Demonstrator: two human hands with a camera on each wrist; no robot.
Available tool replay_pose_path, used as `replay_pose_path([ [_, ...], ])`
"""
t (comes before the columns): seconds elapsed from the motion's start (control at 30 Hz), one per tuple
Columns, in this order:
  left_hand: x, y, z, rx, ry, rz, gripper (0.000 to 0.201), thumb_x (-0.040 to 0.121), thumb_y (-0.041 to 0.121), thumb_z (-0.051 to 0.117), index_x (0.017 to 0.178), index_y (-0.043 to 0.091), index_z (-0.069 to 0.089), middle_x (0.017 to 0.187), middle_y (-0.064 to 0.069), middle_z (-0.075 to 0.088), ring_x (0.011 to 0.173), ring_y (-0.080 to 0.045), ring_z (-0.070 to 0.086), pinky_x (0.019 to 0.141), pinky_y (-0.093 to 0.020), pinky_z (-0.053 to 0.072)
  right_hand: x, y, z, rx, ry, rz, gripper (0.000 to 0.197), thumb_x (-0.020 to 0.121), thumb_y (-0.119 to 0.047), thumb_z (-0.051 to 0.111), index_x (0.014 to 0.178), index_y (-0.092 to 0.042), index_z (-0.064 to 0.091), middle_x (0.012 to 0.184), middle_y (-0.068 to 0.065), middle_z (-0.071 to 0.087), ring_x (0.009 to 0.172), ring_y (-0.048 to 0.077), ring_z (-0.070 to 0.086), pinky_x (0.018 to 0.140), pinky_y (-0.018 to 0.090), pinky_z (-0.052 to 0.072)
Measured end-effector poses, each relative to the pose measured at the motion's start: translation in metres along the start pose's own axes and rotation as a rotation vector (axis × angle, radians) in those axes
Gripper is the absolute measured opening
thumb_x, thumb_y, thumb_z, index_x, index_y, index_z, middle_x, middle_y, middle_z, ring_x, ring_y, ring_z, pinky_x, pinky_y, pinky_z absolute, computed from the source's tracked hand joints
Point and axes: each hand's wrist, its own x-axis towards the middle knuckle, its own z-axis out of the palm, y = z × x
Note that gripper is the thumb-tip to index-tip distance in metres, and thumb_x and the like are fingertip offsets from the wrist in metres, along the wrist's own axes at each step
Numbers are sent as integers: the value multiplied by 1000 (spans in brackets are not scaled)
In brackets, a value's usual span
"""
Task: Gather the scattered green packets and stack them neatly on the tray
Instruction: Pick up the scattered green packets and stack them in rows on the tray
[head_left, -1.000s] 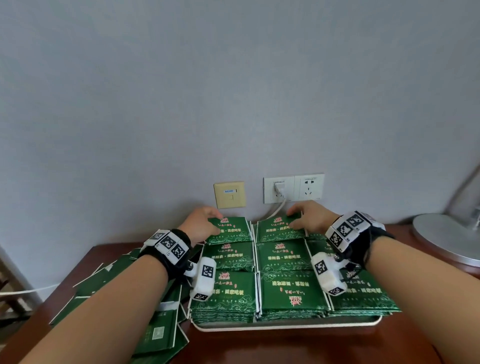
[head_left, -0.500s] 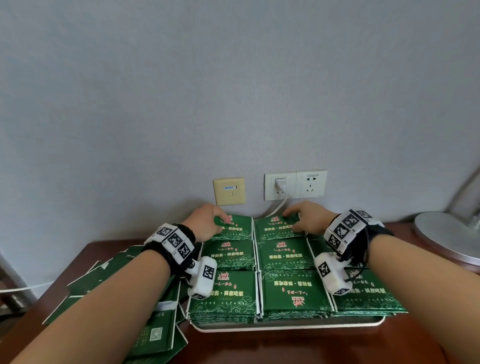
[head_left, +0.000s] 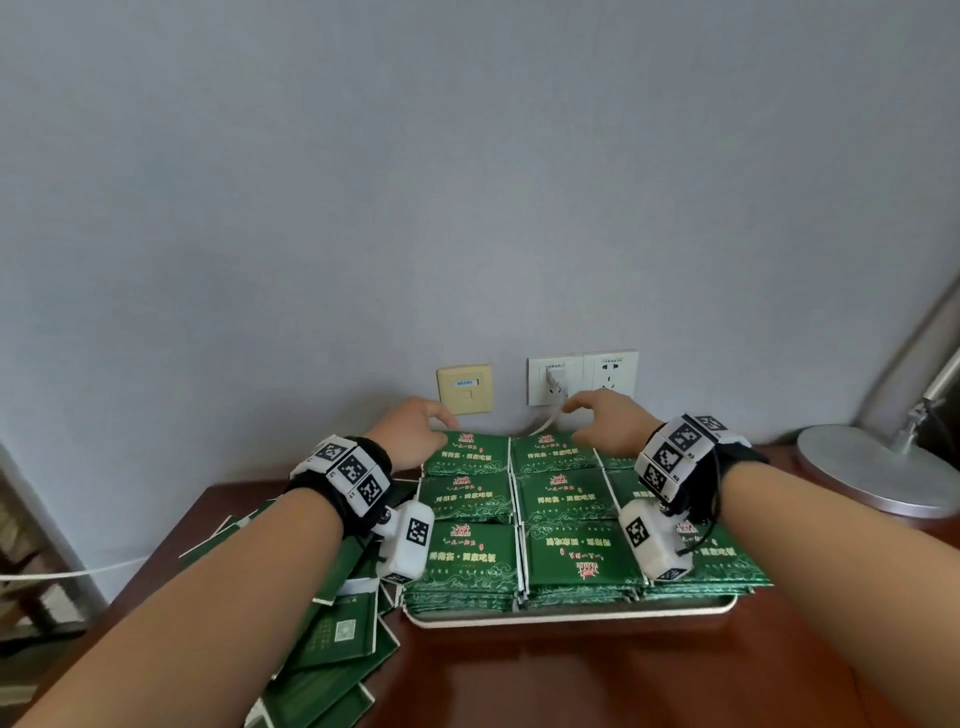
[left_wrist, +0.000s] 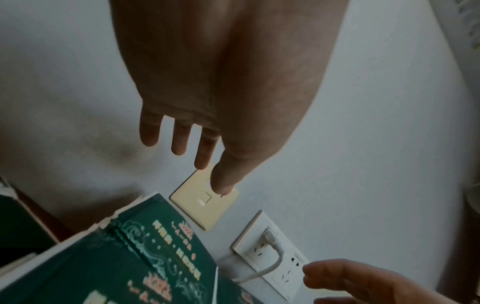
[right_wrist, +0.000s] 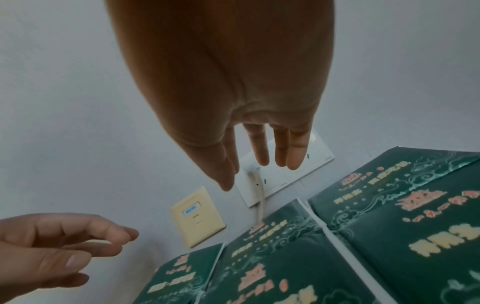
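Green packets (head_left: 569, 499) lie in neat stacks, in rows that fill the white tray (head_left: 571, 616). More green packets (head_left: 337, 634) lie scattered on the table left of the tray. My left hand (head_left: 423, 423) hovers over the back-left stack, fingers (left_wrist: 179, 142) straight and empty. Over the back-middle stack my right hand (head_left: 597, 413) hangs the same way, its fingers (right_wrist: 259, 148) loosely extended with nothing in them. In both wrist views the packet tops (left_wrist: 161, 246) (right_wrist: 363, 216) lie below the fingertips, apart from them.
The grey wall stands just behind the tray, with a beige plate (head_left: 465, 388) and a white double socket (head_left: 584, 376) holding a plugged-in cable. A round metal lamp base (head_left: 872, 467) sits at the right. Bare brown tabletop (head_left: 597, 675) shows in front of the tray.
Both hands have lifted off the back-row stacks they were pressing and now hang slightly above them, nearer the wall. The packets on the tray have not shifted.
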Motion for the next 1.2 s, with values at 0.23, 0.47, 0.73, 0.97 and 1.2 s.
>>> replay_pose_path([
  [0.23,-78,2,-25,43,48,12,20,88,11,63,102,24,70,122,3,58,111,-19,55,92,-27,42,-61,-58,8,0,19,-64,48,87,-11,63,134,-15,54,137,9,52,114,24,57,91,31,48],
  [0.47,-155,-39,-45,127,57,-45,24,89,13,63,109,25,66,131,-1,60,115,-20,58,96,-27,43,-106,-116,51,-10,-64,-132,51,86,-18,65,135,-21,52,129,5,57,109,23,60,94,34,50],
  [0.73,-217,-105,-61,227,56,-146,29,86,18,67,114,24,66,122,-1,62,105,-20,62,91,-27,49,-120,-169,111,-17,-115,-224,51,86,-18,65,136,-19,52,124,4,58,106,21,60,87,29,50],
  [0.97,-232,-150,-51,279,-30,-186,33,87,24,69,119,22,63,135,-2,56,115,-22,59,99,-30,46,-105,-194,160,-33,-165,-273,54,85,-16,65,137,-16,50,129,7,59,112,21,58,88,23,43],
  [1.2,-221,-167,-41,342,-15,-157,37,91,31,64,128,30,58,141,-2,49,129,-24,49,109,-45,39,-86,-212,192,-179,-208,-364,57,89,-18,60,144,-17,42,143,9,46,130,24,46,106,29,35],
])
